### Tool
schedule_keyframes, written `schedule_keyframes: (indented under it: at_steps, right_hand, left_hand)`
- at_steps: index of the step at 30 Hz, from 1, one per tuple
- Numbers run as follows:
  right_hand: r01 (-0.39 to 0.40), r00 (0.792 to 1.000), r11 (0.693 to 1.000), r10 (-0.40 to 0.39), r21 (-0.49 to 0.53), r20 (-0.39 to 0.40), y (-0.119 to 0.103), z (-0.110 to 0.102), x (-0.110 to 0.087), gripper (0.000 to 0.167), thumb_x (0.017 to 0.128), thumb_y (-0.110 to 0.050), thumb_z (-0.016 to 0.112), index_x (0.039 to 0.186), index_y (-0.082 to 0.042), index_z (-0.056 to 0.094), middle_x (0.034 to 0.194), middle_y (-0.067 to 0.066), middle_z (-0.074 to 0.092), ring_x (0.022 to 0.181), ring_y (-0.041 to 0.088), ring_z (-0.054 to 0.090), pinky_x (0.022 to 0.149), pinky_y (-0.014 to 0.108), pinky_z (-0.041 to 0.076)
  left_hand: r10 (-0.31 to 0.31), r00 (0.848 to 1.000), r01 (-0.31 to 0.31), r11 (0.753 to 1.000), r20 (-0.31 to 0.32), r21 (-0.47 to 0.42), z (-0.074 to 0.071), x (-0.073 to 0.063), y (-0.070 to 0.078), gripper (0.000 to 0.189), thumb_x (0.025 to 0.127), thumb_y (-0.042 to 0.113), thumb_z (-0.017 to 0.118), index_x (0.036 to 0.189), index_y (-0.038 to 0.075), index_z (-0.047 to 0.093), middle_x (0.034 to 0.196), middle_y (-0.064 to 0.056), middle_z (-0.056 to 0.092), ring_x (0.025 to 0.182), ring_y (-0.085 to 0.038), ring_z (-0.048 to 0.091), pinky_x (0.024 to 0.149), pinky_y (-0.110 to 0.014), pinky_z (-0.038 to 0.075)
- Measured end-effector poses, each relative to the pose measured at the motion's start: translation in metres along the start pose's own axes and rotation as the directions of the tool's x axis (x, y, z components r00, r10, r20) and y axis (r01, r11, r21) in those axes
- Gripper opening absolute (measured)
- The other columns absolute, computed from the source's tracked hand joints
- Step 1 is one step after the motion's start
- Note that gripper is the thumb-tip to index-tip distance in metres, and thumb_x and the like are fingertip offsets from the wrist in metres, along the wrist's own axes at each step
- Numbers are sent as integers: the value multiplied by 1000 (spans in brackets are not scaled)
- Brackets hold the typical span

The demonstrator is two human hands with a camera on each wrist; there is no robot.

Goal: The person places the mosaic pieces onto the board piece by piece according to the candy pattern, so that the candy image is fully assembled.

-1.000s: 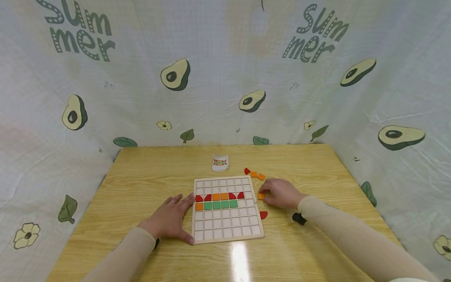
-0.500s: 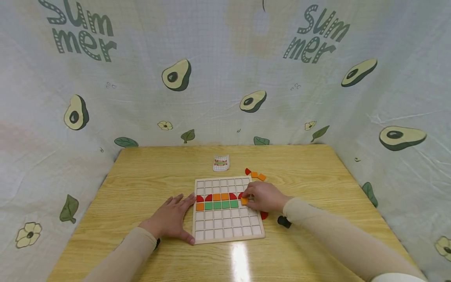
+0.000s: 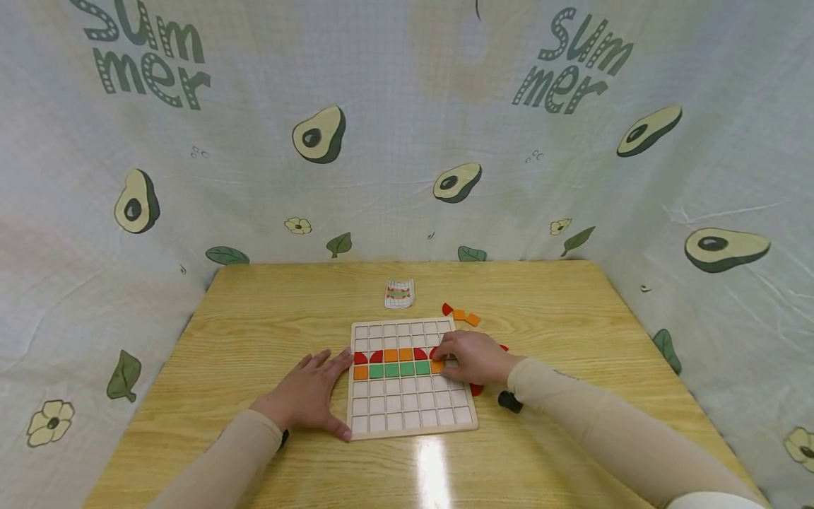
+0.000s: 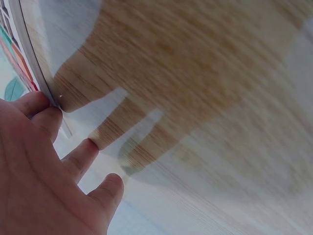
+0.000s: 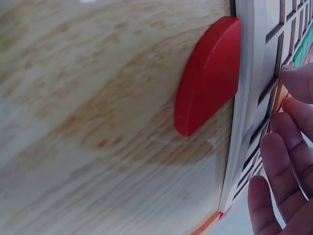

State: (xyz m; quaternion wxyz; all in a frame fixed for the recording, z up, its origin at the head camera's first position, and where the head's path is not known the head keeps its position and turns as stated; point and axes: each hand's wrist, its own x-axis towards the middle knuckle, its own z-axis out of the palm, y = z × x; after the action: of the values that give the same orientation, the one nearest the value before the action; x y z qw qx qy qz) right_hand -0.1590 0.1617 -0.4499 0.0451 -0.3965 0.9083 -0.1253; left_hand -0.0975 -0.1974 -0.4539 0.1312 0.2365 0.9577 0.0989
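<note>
A wooden grid board (image 3: 410, 403) lies on the table with a row of red quarter-round and orange square tiles. Below it runs a row of green squares (image 3: 391, 370) with an orange square (image 3: 360, 372) at its left end. My right hand (image 3: 477, 357) pinches another orange square tile (image 3: 436, 367) between thumb and forefinger, at the green row's right end. In the right wrist view this tile (image 5: 280, 97) shows partly behind the fingertips. My left hand (image 3: 307, 397) is spread along the board's left edge, thumb at the near corner. In the left wrist view its fingers (image 4: 82, 157) touch table and board edge.
A small pattern card (image 3: 399, 293) lies behind the board. Beyond the far right corner are two orange squares (image 3: 459, 315) and a red quarter-round (image 3: 446, 309). Another red quarter-round (image 5: 210, 78) lies beside the board's right edge. Some red (image 3: 504, 347) shows behind my right wrist.
My right hand took the orange square from the table right of the board, carried it left over the grid and lowered it beside the green row. My left hand stays put.
</note>
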Motion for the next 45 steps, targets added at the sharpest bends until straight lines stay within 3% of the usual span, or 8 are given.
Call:
schedule_keyframes:
  at_steps: [5,10,15,24,29,33,38,45]
  right_hand:
    - [-12,1000,1000,12,3,9,-2,-3,-1,21,89,-29,75,108,-21,76,102,-9,63,86,7,54,74,27,51]
    - [-83,997,996,83,13,-8,9,-14,-10,21,87,-27,76,108,-21,77,102,-10,64,84,6,56,73,27,51]
    - [-158,986,987,158,-6,-59,38,-33,-30,24,86,-23,78,109,-17,76,103,-7,65,85,8,60,74,32,53]
    - [-319,948,948,319,-3,1,75,-44,-73,29,84,-23,79,111,-13,76,98,-6,65,83,11,61,73,36,55]
    - [-332,943,943,332,9,-5,78,-36,-79,29,85,-30,80,109,-16,76,98,-8,64,80,7,58,73,35,53]
    - [-286,958,958,286,-19,-20,75,-30,-77,28,84,-32,81,106,-16,76,94,-9,63,76,7,55,70,33,51]
    - [-243,970,967,242,-71,-19,72,-24,-70,21,85,-24,79,104,-18,75,91,-9,61,74,6,53,68,30,51]
    - [-225,974,973,223,-58,-31,69,-21,-65,19,86,-18,77,105,-21,75,98,-10,62,82,8,58,75,32,54]
  left_hand:
    - [7,1000,-7,1000,8,-17,-3,-1,3,137,52,87,72,159,13,28,162,-3,28,145,-40,24,117,-57,16]
    - [11,1000,-11,1000,6,-16,-4,-1,4,137,52,87,72,159,13,29,162,-4,28,145,-40,24,117,-58,16]
    - [4,1000,-4,1000,3,-26,-4,-1,3,137,52,88,72,159,13,28,162,-3,28,146,-39,23,117,-58,15]
    - [1,1000,-1,999,5,-40,-3,-1,2,137,52,86,73,158,13,29,162,-4,28,146,-40,22,117,-59,15]
    - [6,1000,-5,999,11,-44,-2,-1,0,136,53,86,74,159,13,28,162,-4,28,146,-40,22,116,-59,15]
    - [3,1000,-2,999,13,-36,-2,0,1,137,52,87,73,159,14,28,162,-3,28,146,-39,22,117,-58,14]
    - [3,1000,-3,1000,10,-24,-2,0,3,138,52,88,71,159,14,28,162,-3,28,146,-39,23,117,-57,15]
    - [-4,1000,4,1000,7,-12,-2,0,2,138,51,89,71,159,14,28,162,-2,28,146,-38,24,117,-57,16]
